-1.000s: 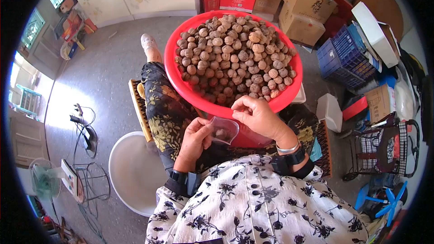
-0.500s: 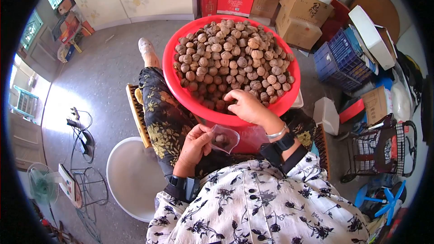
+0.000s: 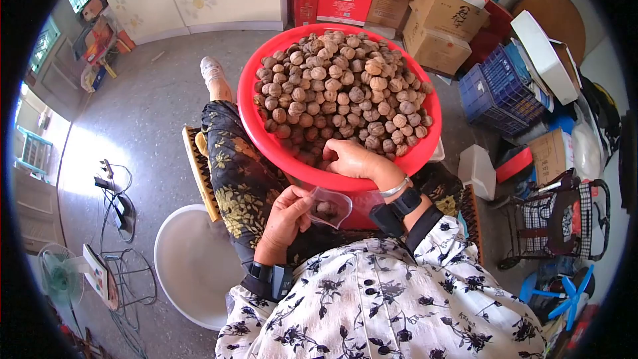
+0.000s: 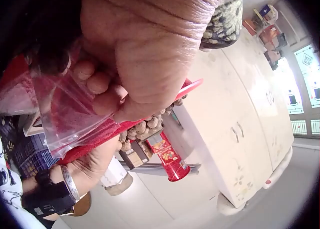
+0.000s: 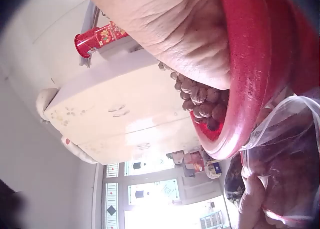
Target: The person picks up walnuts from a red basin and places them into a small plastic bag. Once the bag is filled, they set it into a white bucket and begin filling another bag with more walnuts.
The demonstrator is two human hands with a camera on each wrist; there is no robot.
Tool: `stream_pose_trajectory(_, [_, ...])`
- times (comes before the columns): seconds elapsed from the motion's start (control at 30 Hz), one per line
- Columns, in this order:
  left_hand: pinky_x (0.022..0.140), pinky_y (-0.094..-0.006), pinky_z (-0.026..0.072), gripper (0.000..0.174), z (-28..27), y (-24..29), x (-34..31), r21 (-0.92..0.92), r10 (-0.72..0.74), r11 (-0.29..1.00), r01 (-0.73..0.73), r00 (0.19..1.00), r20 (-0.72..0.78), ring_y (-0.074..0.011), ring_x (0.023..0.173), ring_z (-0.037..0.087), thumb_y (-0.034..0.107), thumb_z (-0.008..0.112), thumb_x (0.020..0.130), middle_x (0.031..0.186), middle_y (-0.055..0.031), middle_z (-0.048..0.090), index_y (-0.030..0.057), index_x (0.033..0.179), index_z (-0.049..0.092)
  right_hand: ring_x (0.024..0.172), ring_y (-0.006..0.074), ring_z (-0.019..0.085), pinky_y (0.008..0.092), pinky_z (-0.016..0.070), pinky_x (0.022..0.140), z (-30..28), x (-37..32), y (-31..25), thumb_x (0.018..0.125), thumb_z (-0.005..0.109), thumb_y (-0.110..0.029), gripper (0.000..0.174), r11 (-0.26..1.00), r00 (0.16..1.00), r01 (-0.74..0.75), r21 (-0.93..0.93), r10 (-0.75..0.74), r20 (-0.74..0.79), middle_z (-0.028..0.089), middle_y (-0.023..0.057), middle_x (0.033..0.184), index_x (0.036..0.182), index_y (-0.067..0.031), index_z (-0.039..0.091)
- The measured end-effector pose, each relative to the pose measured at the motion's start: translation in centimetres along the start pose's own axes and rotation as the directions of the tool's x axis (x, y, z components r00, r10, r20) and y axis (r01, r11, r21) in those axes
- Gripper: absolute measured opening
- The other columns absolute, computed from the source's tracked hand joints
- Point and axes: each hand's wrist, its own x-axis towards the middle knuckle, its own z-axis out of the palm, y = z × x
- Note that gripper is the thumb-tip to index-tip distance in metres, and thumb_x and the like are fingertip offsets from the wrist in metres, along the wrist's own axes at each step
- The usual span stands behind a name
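Observation:
A wide red basin (image 3: 430, 143) heaped with walnuts (image 3: 345, 80) stands in front of the person. The left hand (image 3: 284, 221) pinches the edge of a clear plastic bag (image 3: 337, 201), which has something brown inside; in the left wrist view thumb and fingers of the hand (image 4: 145, 64) grip the clear film (image 4: 75, 124). Over the basin's near rim reaches the right hand (image 3: 359, 161), its fingers bent down among the walnuts, fingertips hidden. The right wrist view shows the palm (image 5: 185, 39) above the rim (image 5: 240, 104), beside walnuts (image 5: 200, 99); whether it holds one cannot be seen.
A white tub (image 3: 193, 272) sits on the floor at the left, near a fan (image 3: 61, 272) and cables. Cardboard boxes (image 3: 442, 23) are stacked behind the basin. At the right are a blue crate (image 3: 498, 93), a white container (image 3: 476, 171) and a checked cart (image 3: 558, 219).
The right hand has moved from above the bag, over the near rim and down into the walnuts. The left hand keeps its grip on the bag; the view has shifted slightly.

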Motion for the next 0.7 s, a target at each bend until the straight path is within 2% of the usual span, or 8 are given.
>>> stream_pose_trajectory(0.07, [0.04, -0.0195, 0.0343, 0.007, -0.1, -0.1, 0.1, -0.008, 0.002, 1.0, -0.002, 1.0, 0.004, -0.0059, 0.043, 0.046, 0.012, 0.064, 0.092, 0.064, 0.0015, 0.055, 0.0082, 0.091, 0.059, 0.092, 0.0301, 0.066, 0.0383, 0.0521, 0.081, -0.1, -0.1, -0.1, 0.077, 0.071, -0.014, 0.031, 0.998, 0.999, 0.039, -0.044, -0.04, -0.034, 0.069, 0.0172, 0.097, 0.105, -0.0011, 0.065])
stream_pose_trajectory(0.17, [0.04, -0.0198, 0.0342, 0.007, -0.2, -0.1, 0.1, -0.014, 0.009, 1.0, -0.008, 1.0, 0.01, -0.0062, 0.043, 0.046, 0.012, 0.064, 0.092, 0.064, 0.0014, 0.054, 0.0082, 0.091, 0.059, 0.099, 0.0344, 0.065, 0.0399, 0.0508, 0.087, 0.1, 0.3, 0.2, 0.075, 0.073, -0.017, 0.032, 0.999, 1.0, -0.027, -0.017, 0.026, -0.011, 0.069, 0.0205, 0.102, 0.101, -0.0011, 0.067])
stream_pose_trajectory(0.4, [0.039, -0.0207, 0.0339, 0.007, -0.2, 0.0, 0.1, -0.017, 0.013, 1.0, -0.013, 1.0, -0.005, -0.0073, 0.042, 0.046, 0.013, 0.063, 0.093, 0.061, 0.0011, 0.054, 0.0085, 0.09, 0.058, 0.1, 0.0338, 0.065, 0.0393, 0.0507, 0.087, -0.3, 0.3, 0.2, 0.074, 0.073, -0.019, 0.033, 1.0, 0.999, -0.024, -0.004, 0.024, 0.042, 0.069, 0.0209, 0.104, 0.101, -0.0015, 0.068])
stream_pose_trajectory(0.5, [0.039, -0.0211, 0.0337, 0.007, -0.1, 0.0, 0.2, -0.014, 0.007, 1.0, -0.007, 1.0, -0.021, -0.0074, 0.042, 0.046, 0.012, 0.062, 0.094, 0.06, 0.001, 0.054, 0.0086, 0.09, 0.058, 0.099, 0.0338, 0.066, 0.0392, 0.0511, 0.087, -0.2, 0.6, 0.5, 0.074, 0.072, -0.019, 0.034, 1.0, 0.999, -0.017, -0.023, 0.018, 0.034, 0.069, 0.0216, 0.103, 0.104, -0.0018, 0.069])
stream_pose_trajectory(0.57, [0.039, -0.0213, 0.0336, 0.007, -0.4, -0.2, 0.3, -0.013, 0.019, 1.0, -0.02, 1.0, -0.016, -0.0075, 0.042, 0.046, 0.012, 0.062, 0.094, 0.059, 0.001, 0.054, 0.0086, 0.09, 0.058, 0.095, 0.0347, 0.066, 0.0391, 0.0516, 0.084, 0.0, 0.8, 0.5, 0.073, 0.072, -0.016, 0.032, 0.994, 0.993, -0.099, -0.036, 0.101, 0.062, 0.069, 0.0212, 0.099, 0.101, -0.001, 0.069])
stream_pose_trajectory(0.7, [0.039, -0.0218, 0.0335, 0.007, -0.3, -0.2, 0.3, -0.012, 0.037, 0.999, -0.037, 0.999, -0.012, -0.0076, 0.042, 0.045, 0.012, 0.061, 0.094, 0.058, 0.0014, 0.052, 0.0085, 0.089, 0.058, 0.091, 0.0325, 0.067, 0.0377, 0.0523, 0.082, -0.1, 0.7, 1.1, 0.072, 0.072, -0.014, 0.032, 0.998, 0.997, -0.055, -0.028, 0.056, 0.06, 0.07, 0.0194, 0.097, 0.102, -0.0008, 0.069])
